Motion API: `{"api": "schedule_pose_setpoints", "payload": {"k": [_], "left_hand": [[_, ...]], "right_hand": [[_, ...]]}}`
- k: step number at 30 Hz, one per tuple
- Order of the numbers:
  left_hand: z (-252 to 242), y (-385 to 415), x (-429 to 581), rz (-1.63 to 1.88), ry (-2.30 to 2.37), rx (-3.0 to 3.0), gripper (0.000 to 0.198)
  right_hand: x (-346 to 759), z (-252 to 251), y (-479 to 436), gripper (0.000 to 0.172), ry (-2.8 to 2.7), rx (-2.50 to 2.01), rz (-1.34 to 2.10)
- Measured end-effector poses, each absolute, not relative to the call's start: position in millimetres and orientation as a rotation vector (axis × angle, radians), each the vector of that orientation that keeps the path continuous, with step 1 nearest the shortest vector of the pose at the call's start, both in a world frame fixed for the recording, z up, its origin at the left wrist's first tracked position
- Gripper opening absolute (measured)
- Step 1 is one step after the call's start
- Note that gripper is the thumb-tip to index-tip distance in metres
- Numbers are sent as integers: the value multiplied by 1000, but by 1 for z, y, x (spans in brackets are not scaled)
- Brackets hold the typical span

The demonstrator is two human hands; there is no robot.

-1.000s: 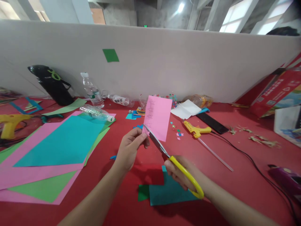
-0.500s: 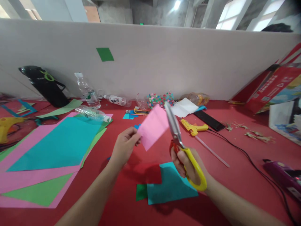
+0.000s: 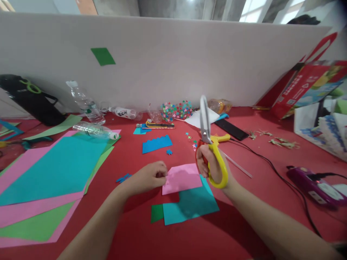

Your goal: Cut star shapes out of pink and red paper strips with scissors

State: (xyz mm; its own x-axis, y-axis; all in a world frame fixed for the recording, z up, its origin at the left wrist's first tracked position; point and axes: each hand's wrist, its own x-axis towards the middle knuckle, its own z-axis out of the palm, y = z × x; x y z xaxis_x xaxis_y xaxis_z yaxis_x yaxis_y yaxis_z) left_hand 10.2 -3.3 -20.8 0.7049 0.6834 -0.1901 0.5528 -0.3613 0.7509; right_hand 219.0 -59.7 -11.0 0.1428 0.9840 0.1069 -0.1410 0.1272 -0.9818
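Centrally, the small pink paper piece (image 3: 182, 178) lies on the red surface (image 3: 244, 224), overlapping a teal sheet (image 3: 189, 207); the left hand (image 3: 148, 177) pinches its left edge. Just right, the right hand (image 3: 210, 164) clenches yellow-handled scissors (image 3: 206, 133), blades upright.

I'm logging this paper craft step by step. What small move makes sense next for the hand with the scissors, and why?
Probably tip the scissors down and open the blades toward the pink paper. The right hand holds them upright, blades shut and clear of the sheet, while the left hand pinches the paper's left edge low over the red table.
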Motion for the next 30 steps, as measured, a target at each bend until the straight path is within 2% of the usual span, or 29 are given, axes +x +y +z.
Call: {"api": "schedule_pose_setpoints", "payload": {"k": [2,5,9,16,19,25,30], "left_hand": [[-20,-5,13,248,930,2052,13],[-16,-9,18,284,904,1982,15],[-15,-14,24,293,782,1836,17],[-20,-20,31,432,850,1481,12],[-20,-25,34,505,818,1383,12],[-27,-23,35,637,815,1316,6],[-32,-24,40,723,874,1281,14]], "right_hand": [[218,-10,-58,42,-1127,-1232,1192],[214,-16,-57,30,-1264,-1431,1318],[209,-28,-59,16,-1428,-1440,1382],[211,-25,-64,13,-1244,-1292,1304],[211,-24,-63,17,-1154,-1232,1311],[206,-29,-64,19,-1114,-1299,1281],[203,-35,-67,18,-1143,-1295,1156]]}}
